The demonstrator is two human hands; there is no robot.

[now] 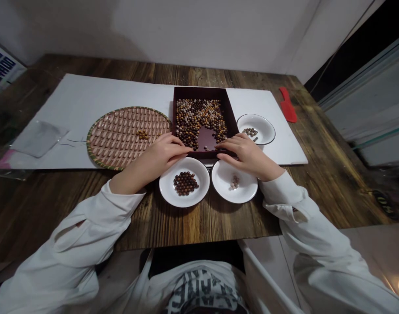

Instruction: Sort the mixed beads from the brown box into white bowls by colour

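Observation:
A dark maroon box (232,117) holds many small round beads (199,113) in brown, black, yellow and pale tones. My left hand (165,152) rests at the box's near left corner, its fingers stretched toward the rim. Over the near right edge reaches my right hand (247,155), fingertips inside by a few beads and thumb apart, outside the wall. I see nothing held in either hand. Just in front, a white bowl of dark brown beads (185,183) stands beside a white bowl (219,187) with a few pale pinkish beads (234,182).
Left of the box lies a round woven tray (121,126) with several yellow-brown beads (142,134). Another white bowl (268,128), on the right, holds greenish-grey beads (251,132). A clear plastic bag (39,137) and red comb-like object (287,107) lie farther out on the wooden table (337,174).

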